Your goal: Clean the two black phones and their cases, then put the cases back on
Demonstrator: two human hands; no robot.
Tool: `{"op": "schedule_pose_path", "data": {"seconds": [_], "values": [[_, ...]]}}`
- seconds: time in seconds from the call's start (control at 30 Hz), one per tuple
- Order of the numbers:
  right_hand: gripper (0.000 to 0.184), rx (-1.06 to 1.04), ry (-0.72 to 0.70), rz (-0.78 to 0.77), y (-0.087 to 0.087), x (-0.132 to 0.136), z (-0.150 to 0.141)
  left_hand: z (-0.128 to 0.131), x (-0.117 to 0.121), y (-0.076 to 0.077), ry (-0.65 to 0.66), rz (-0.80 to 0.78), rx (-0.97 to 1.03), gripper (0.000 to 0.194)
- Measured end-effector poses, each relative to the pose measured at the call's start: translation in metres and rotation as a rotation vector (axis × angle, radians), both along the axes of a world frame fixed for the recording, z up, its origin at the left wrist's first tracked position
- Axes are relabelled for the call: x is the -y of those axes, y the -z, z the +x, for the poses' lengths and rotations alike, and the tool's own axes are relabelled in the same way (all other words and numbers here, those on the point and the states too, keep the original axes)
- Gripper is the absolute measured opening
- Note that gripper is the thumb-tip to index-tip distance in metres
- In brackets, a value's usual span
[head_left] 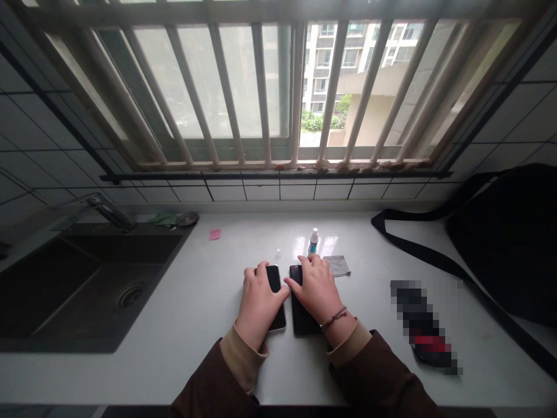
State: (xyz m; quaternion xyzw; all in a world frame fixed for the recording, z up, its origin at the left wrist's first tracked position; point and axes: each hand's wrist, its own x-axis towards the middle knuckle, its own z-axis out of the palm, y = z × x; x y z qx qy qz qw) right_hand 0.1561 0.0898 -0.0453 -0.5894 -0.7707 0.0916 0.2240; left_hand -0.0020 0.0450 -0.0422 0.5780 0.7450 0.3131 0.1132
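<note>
Two smartphones lie side by side on the white countertop (195,371). My left hand (260,299) is laid over the left phone (278,321), with thumb and fingers closed about its edges. Over the right phone (301,316), my right hand (317,287) is curled the same way, its thumb at the near left side and its fingers across the top. Both screens look dark, and the hands hide much of each. Just beyond the right hand stands a small white bottle (313,241) with a blue label. A grey cloth (338,265) lies flat beside it. A tiny clear piece (278,253) sits between them and the left phone.
A dark sink (143,342) with a faucet (111,212) occupies the left side. A pink paper square (214,234) lies behind the phones. On the right are a black bag (500,249) with a long strap and a blurred dark-and-red object (420,328). A barred window (265,93) rises behind.
</note>
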Motion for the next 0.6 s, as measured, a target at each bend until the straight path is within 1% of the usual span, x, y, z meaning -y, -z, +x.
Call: {"op": "schedule_pose_path", "data": {"seconds": [0.1, 0.23, 0.37, 0.47, 0.53, 0.6], "values": [[0.05, 0.001, -0.019, -0.016, -0.0004, -0.0003, -0.001, 0.0001, -0.0009, 0.0039, 0.006, -0.003, -0.067, 0.067], [0.039, -0.008, -0.052, -0.023, -0.0008, -0.0023, -0.0017, 0.0013, -0.0011, 0.0047, 0.03, -0.035, -0.091, 0.068], [0.038, -0.01, -0.004, -0.017, 0.0003, -0.0022, -0.0023, 0.0034, -0.0017, 0.0054, 0.037, -0.03, -0.123, 0.064], [0.039, -0.009, -0.003, -0.012, 0.0012, -0.0012, -0.0024, 0.004, -0.0029, 0.0069, 0.039, -0.033, -0.15, 0.06], [0.04, -0.024, -0.01, 0.011, 0.0006, -0.0008, -0.0021, 0.0038, -0.0035, 0.0076, 0.041, -0.033, -0.163, 0.06], [0.042, -0.06, 0.013, 0.06, -0.0014, -0.0016, -0.0012, 0.0033, -0.0035, 0.0078, 0.046, -0.04, -0.169, 0.061]]}}
